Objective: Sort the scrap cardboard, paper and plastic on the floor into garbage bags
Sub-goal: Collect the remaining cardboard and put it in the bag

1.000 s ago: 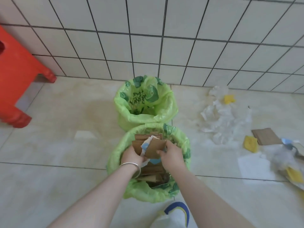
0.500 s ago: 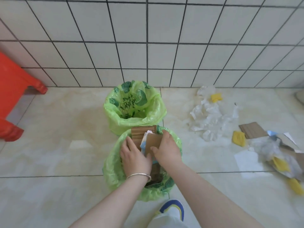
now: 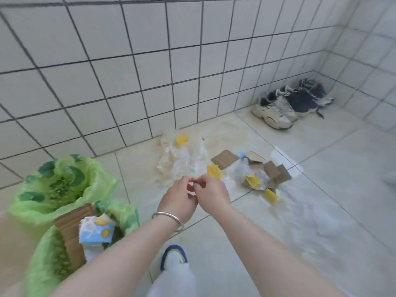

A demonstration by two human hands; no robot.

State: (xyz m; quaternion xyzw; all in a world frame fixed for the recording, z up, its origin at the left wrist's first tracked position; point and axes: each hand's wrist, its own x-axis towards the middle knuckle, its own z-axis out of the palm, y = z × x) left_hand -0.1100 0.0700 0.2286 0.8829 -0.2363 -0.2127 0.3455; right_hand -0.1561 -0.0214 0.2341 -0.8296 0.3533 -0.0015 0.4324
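Observation:
Two light green garbage bags stand at the left. The near bag point(image 3: 49, 264) holds upright brown cardboard point(image 3: 70, 230) and a blue-and-white carton point(image 3: 96, 231). The far bag point(image 3: 42, 202) gapes behind it. My left hand point(image 3: 177, 202) and my right hand point(image 3: 212, 195) meet above the floor right of the bags, fingers curled and touching, with nothing visible in them. Beyond them lie crumpled clear plastic point(image 3: 180, 161), a yellow scrap point(image 3: 213, 171), a flat cardboard piece point(image 3: 225, 159) and a mixed heap of cardboard, plastic and yellow scraps point(image 3: 267, 172).
A tiled wall runs behind the scrap, meeting a second wall at the right corner. Two pairs of sneakers point(image 3: 289, 103) sit in that corner. White paper point(image 3: 285, 161) and thin clear film point(image 3: 304, 215) lie on the floor at right. My shoe point(image 3: 173, 256) is below my hands.
Both hands have let go of the cardboard and carton in the near bag and moved right, coming together over the floor. My view has swung right, toward the scrap pile.

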